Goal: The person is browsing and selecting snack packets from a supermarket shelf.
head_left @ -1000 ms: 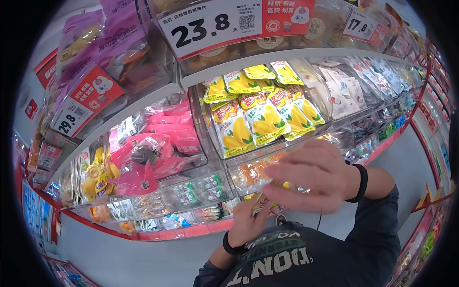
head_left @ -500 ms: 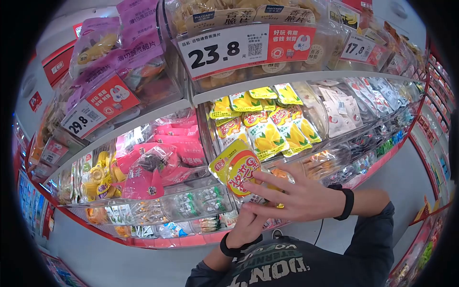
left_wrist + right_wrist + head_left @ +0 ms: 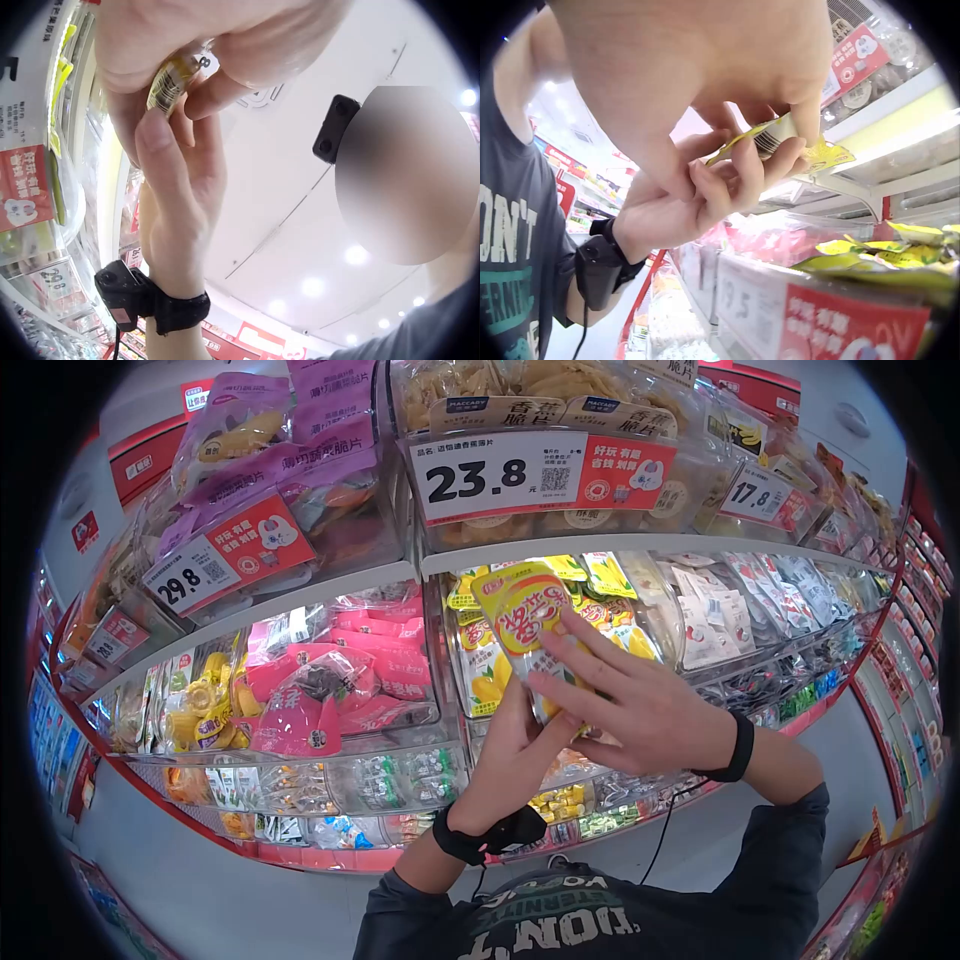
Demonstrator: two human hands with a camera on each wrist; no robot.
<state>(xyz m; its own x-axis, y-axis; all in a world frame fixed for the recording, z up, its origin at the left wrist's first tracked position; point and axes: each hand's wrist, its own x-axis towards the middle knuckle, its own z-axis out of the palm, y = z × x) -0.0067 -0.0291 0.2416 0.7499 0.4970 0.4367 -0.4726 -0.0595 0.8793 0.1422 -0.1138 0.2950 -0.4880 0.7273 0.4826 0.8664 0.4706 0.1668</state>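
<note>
Both hands hold a yellow mango snack pouch (image 3: 518,610), raised in front of the shelf with its red-lettered front up. My left hand (image 3: 513,760) grips its lower end from below, fingers curled behind it. Across the pouch's lower front lie the fingers of my right hand (image 3: 640,710), which pinches its right side. In the right wrist view a barcode shows on the pouch (image 3: 776,137), between the right hand (image 3: 705,67) and the left hand's curled fingers (image 3: 739,176). Matching mango pouches (image 3: 487,675) fill the clear bin just behind it.
Pink snack bags (image 3: 330,695) fill the bin to the left, and pale pouches (image 3: 715,615) the one to the right. Above runs a white shelf edge (image 3: 640,545) with a 23.8 price card (image 3: 500,475). Lower bins (image 3: 380,780) hold small wrapped snacks.
The right hand was blurred over the lower bins; then the pouch came into sight between both hands. Since then hands and pouch have risen toward the mango bin, the pouch turning more upright.
</note>
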